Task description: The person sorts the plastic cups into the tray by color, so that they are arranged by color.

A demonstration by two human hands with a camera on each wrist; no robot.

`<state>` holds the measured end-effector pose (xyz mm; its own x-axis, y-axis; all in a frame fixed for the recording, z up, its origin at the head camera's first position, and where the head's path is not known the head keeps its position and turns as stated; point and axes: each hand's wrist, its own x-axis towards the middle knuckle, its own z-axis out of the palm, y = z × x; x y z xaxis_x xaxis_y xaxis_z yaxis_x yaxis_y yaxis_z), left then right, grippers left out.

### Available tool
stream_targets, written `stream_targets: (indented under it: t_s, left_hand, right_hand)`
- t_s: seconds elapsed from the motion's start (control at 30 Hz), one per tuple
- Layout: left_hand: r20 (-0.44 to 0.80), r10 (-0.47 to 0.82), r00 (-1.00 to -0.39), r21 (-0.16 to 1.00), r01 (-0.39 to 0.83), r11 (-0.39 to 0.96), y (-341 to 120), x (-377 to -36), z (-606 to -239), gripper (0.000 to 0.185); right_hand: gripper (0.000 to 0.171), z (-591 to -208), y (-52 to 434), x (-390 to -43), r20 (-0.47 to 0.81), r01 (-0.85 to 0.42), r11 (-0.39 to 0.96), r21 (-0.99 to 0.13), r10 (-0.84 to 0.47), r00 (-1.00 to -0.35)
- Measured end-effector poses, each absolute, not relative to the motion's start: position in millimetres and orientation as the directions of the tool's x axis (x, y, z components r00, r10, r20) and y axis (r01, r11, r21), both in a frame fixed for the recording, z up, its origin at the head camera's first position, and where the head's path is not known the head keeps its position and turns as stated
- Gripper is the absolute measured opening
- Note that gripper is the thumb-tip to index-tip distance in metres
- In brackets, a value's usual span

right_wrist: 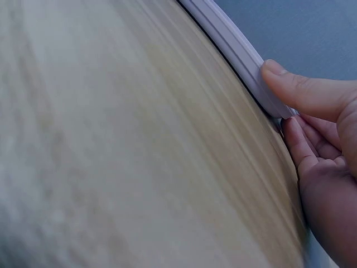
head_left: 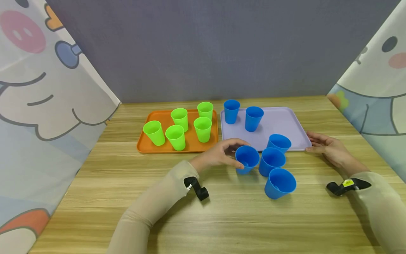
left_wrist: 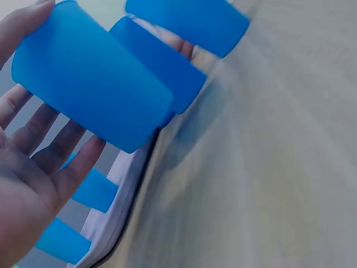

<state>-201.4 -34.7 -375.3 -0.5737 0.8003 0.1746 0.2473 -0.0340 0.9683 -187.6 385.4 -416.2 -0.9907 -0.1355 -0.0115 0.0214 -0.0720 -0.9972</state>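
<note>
My left hand grips a blue cup standing on the wooden table just in front of the purple tray. In the left wrist view the cup lies between the thumb and the fingers. Two more blue cups stand to its right on the table. Another blue cup sits at the tray's front edge, and two blue cups stand at the tray's back left. My right hand pinches the tray's front right corner, thumb on the rim.
An orange tray left of the purple one carries several upright green cups. Cartoon-printed curtains close in both sides and a grey wall stands behind. Bare table surface lies near me.
</note>
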Motion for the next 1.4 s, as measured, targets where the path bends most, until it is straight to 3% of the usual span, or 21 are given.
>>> stream_targets:
  t_s: [0.3, 0.63, 1.07, 1.4]
  left_hand:
    - [0.155, 0.621, -0.768, 0.968, 0.243, 0.059, -30, -224, -375, 0.056]
    - [0.106, 0.407, -0.907, 0.977, 0.170, 0.126, -16, -238, -378, 0.057]
    - [0.139, 0.167, -0.976, 0.968, 0.170, 0.184, 1, -249, -380, 0.060]
    - [0.132, 0.099, -0.986, 0.970, 0.149, 0.190, 7, -254, -387, 0.065]
  right_hand:
    - [0.056, -417, 385, -188, -0.021, 0.032, -0.074, -0.997, -0.141, -0.990]
    - [0.056, -417, 385, -188, -0.015, 0.024, -0.064, -0.998, -0.140, -0.990]
    - [0.057, -419, 385, -189, 0.003, 0.011, -0.102, -0.995, -0.135, -0.991]
    - [0.057, -419, 386, -189, -0.009, 0.021, -0.093, -0.995, -0.131, -0.991]
